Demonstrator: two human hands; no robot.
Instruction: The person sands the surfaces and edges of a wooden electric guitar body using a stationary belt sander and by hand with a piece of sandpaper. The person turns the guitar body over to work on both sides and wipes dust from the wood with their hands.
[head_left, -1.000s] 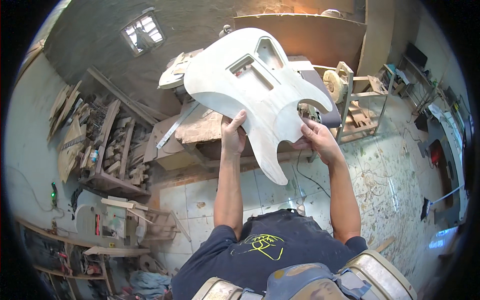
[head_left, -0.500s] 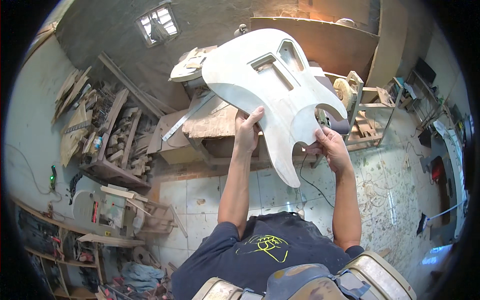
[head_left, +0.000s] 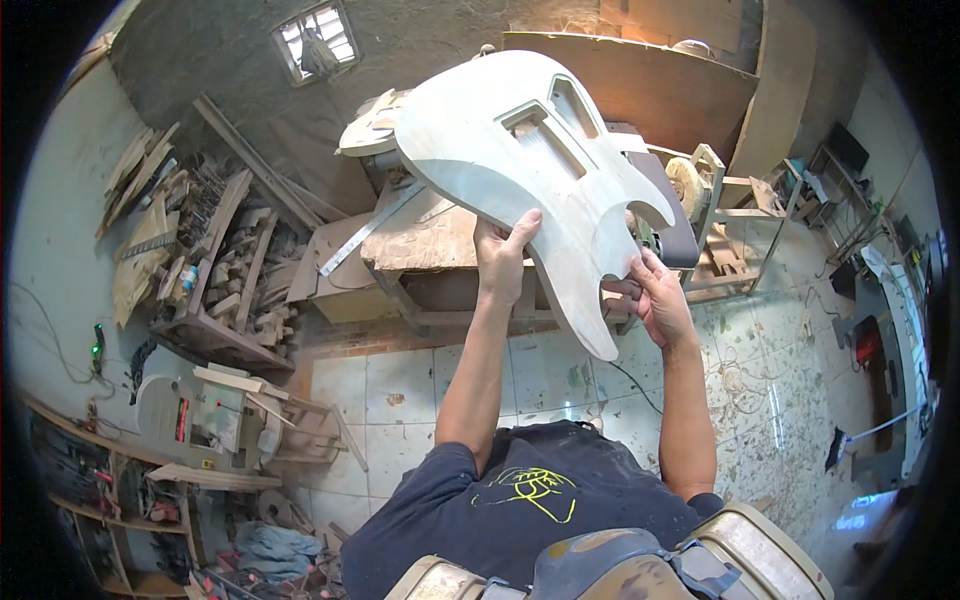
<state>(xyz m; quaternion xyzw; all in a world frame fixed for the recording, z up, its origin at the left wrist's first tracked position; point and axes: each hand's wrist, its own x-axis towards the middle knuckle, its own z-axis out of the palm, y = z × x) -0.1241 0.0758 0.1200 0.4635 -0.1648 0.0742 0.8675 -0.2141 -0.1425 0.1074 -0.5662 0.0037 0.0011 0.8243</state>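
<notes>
So you've got a pale, bare guitar body up in both hands, sitting just past 12 o'clock from the middle of your view. Its longer horn points toward 5 o'clock, the shorter hooked one toward 4, and the face you see has a rectangular cavity plus a tapered cavity beside it.

Your left hand is gripping the edge around 6 to 7 o'clock on the body, thumb flat on the face; most of those fingers are tucked out of sight underneath. Your right hand has the cutout edge around 4 to 5 o'clock, thumb against the wood and fingers curled below.

Behind it there's your workbench, with a long ruler-like strip slanting by its left end. From mid-view, a small window sits at 11 o'clock, a big brown panel at 1, and a round pale disc at 2. Your scrap wood rack is packed with offcuts at 9, and a crumpled blue cloth lies at 7.
</notes>
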